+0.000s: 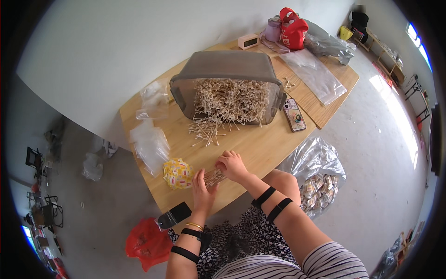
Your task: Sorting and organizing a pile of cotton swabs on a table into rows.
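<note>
Swab bundle [214, 177] between your hands, near table [258, 146] edge. Left hand [202, 189] at its 8 o'clock, right hand [232, 165] curled at 2; can't tell if either grips. Cards [178, 174] at 9, bin [224, 64] at 12.

A smooth, off-white wall [116, 42] spans from ten to twelve o'clock in the view, and a pale, wood-grained desk [265, 144] stands against it, a seam crossing its top toward one o'clock. Around the desk spreads a smooth grey floor [367, 186], lit near three o'clock by a long, glaring white streak of light [403, 116]. At two o'clock, a bright, blue-edged window [416, 37] sits above a long, narrow wooden bench [385, 52]. At eight o'clock, a small bright window [29, 239] shows beyond dark-framed furniture [55, 211], too blurred to identify.
</note>
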Demonstrator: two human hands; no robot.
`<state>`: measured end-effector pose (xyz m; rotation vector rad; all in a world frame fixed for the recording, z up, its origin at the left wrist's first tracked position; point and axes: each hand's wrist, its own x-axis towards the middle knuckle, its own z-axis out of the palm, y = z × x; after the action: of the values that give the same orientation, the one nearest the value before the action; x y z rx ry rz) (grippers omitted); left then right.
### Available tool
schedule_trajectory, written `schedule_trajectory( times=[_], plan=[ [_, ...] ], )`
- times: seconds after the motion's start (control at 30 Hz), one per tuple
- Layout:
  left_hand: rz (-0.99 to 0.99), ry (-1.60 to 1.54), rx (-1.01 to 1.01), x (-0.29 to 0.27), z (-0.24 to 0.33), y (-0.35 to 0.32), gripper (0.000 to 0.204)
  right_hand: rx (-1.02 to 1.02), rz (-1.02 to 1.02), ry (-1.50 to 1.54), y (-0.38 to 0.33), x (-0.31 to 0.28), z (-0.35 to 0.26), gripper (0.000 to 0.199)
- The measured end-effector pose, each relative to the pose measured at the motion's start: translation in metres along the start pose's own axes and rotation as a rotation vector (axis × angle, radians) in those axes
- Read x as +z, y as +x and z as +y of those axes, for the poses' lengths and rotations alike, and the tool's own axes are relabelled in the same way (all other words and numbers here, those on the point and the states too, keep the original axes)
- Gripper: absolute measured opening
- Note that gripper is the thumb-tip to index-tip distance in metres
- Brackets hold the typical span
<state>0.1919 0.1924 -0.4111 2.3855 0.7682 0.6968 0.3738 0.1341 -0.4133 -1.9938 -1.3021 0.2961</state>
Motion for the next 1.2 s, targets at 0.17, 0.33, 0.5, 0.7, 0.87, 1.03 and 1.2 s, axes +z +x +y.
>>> schedule_trajectory(
  times=[0.17, 0.33, 0.5, 0.7, 0.87, 1.03, 1.2],
  plan=[
    [-0.072, 0.054, 0.103, -0.003, -0.007, 0.003, 0.074, -0.016, 0.213, 0.316, -0.009, 0.000, 0.010, 0.020],
    [-0.119, 0.108, 0.150, 0.000, -0.012, -0.002, 0.071, 0.092, 0.302, 0.506, -0.028, 0.012, -0.011, 0.021],
    [-0.137, 0.075, 0.085, 0.008, -0.011, -0.004, 0.071, 0.093, 0.271, 0.560, -0.034, 0.034, -0.040, 0.024],
    [-0.181, 0.197, 0.122, 0.002, -0.003, -0.007, 0.077, 0.105, 0.436, 0.456, -0.037, 0.017, -0.024, 0.026],
    [-0.171, 0.243, 0.080, 0.004, 0.006, -0.007, 0.082, 0.174, 0.461, 0.334, -0.042, 0.006, -0.011, 0.022],
    [-0.174, 0.331, 0.076, 0.012, 0.001, 0.004, 0.086, 0.152, 0.461, 0.273, -0.042, 0.007, -0.015, 0.020],
    [-0.223, 0.642, 0.086, 0.023, 0.012, -0.005, 0.094, 0.098, 0.433, 0.155, -0.042, 0.004, -0.018, 0.016]
  ],
)
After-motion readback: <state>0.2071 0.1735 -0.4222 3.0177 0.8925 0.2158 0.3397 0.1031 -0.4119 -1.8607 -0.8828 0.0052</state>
